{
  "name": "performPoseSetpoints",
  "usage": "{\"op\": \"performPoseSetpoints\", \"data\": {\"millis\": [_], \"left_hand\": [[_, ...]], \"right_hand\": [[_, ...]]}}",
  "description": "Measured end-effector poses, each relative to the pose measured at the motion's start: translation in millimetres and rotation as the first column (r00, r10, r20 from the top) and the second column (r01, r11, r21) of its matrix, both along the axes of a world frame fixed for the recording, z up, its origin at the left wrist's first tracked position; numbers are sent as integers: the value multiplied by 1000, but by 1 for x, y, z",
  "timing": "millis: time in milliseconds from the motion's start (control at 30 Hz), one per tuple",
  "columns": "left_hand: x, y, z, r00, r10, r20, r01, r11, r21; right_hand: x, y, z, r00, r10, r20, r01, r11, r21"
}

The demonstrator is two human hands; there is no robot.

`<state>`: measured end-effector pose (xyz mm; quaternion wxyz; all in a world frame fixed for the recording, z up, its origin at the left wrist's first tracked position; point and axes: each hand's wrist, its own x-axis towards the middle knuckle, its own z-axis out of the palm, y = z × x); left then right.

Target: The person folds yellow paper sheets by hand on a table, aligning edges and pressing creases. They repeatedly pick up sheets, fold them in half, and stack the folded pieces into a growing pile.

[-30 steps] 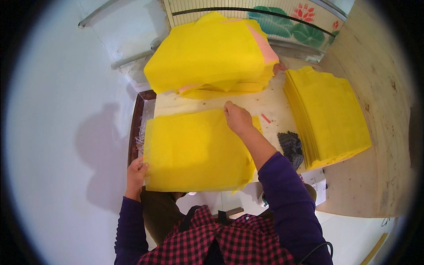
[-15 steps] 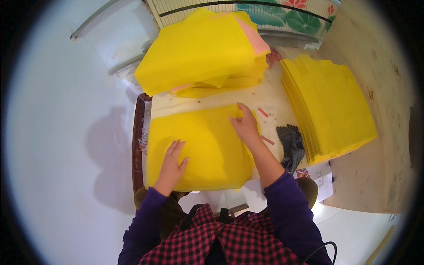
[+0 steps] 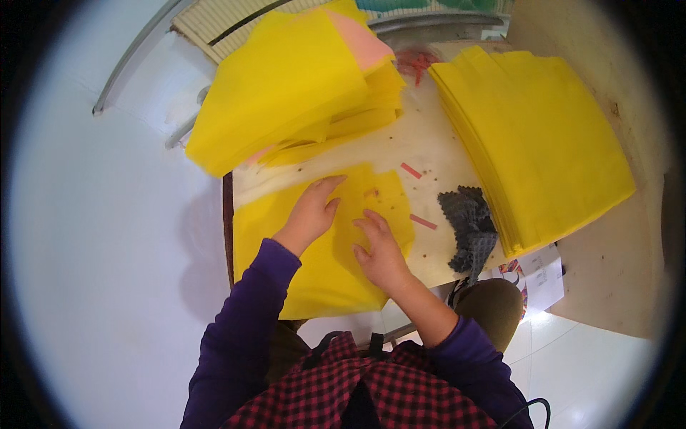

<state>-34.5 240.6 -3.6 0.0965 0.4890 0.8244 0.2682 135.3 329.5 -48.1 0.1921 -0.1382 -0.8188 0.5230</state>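
Note:
A yellow cloth-like sheet [image 3: 321, 289] lies flat on the pale tabletop in front of me, its near edge reaching the table's front. My left hand [image 3: 312, 211] is over its middle, fingers stretched forward and thumb apart, holding nothing. Close by on the right, my right hand [image 3: 382, 250] has its fingers spread and slightly bent over the same sheet, also without anything in it. Whether the fingertips touch the sheet is hard to tell. Small reddish-brown marks show on the sheet just beyond the right hand.
At the far left rises a loose stack of yellow sheets [image 3: 279, 86] with a pink piece [image 3: 359, 41]. A neater yellow stack [image 3: 536, 150] stands at right. Nearer lie a crumpled dark grey cloth [image 3: 468, 225] and red strips [image 3: 423, 222]. A wooden panel [image 3: 600, 286] borders the right side.
My hands have come closer together: the left moved forward and right, the right moved back and left from the sheet's far right corner. The whole view has also shifted and tilted.

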Motion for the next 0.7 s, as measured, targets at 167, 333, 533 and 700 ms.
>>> {"op": "performPoseSetpoints", "data": {"millis": [167, 333, 533, 700], "left_hand": [[-27, 40, -3, 919, -340, -199, 317, 938, -139], [-39, 57, -4, 804, -527, -275, 428, 834, -348], [-36, 66, -2, 784, -557, -273, 462, 818, -343], [-38, 70, 5, 746, -610, -266, 480, 770, -420]], "right_hand": [[5, -6, 5, 996, 58, 62, -51, 993, -106], [8, -2, 8, 993, 90, 81, -76, 983, -169], [8, 0, 11, 992, 94, 86, -79, 982, -170], [9, 1, 11, 992, 96, 84, -79, 980, -182]]}}
